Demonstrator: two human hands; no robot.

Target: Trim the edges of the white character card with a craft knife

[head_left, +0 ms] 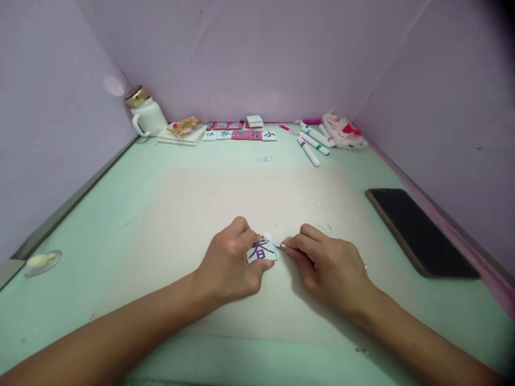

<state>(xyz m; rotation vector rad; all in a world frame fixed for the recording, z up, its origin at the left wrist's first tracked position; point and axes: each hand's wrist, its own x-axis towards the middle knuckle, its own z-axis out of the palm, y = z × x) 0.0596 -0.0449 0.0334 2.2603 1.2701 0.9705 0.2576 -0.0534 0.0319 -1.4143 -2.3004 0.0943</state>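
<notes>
My left hand (233,260) pinches a small white card (262,250) between thumb and fingers; a purple Chinese character is written on it. Close to the card's right edge, my right hand (328,260) grips a thin metal-tipped tool (282,245). Its tip reaches the card's upper right side, while most of the tool is hidden inside the fist. A white scrap (267,236) shows at the card's top edge. Thin blue-edged trimmings (324,227) lie beyond the right hand.
A black phone (420,230) lies at right. Along the back stand a white mug (148,118), lettered red and white cards (240,135), several markers (314,143) and a plastic packet (341,130). A small clear dish (43,262) sits at the left edge. Walls enclose three sides.
</notes>
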